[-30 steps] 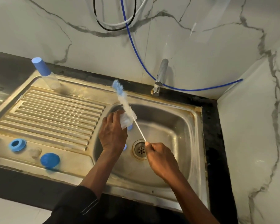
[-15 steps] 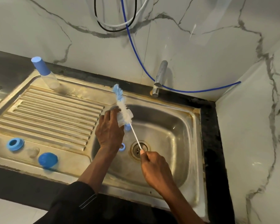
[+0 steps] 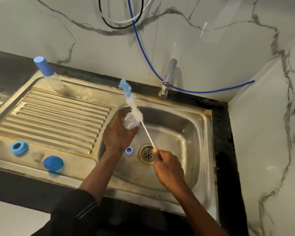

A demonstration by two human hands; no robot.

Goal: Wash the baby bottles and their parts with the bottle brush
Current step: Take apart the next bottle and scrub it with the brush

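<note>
My left hand [image 3: 117, 135] grips a clear baby bottle [image 3: 129, 123] over the left side of the steel sink basin [image 3: 186, 133]. My right hand [image 3: 167, 167] pinches the thin white handle of the bottle brush [image 3: 133, 106] above the drain. The brush's white and blue bristles lie along the outside of the bottle and stick out past it toward the wall. A small blue ring [image 3: 129, 150] lies in the basin beside the drain [image 3: 147, 155]. On the drainboard's front edge sit a blue collar ring [image 3: 19, 147], a clear teat [image 3: 38, 155] and a blue cap [image 3: 53, 163].
A second bottle with a blue cap [image 3: 47, 74] stands at the drainboard's [image 3: 58, 120] back left corner. The tap [image 3: 168, 79] rises behind the basin, with a blue hose [image 3: 160, 77] along the marble wall. A side wall closes in on the right.
The brush has slid up and back so more bristles stick out beyond the bottle. My right hand has drawn slightly toward me. The bottle shows more in my left hand.
</note>
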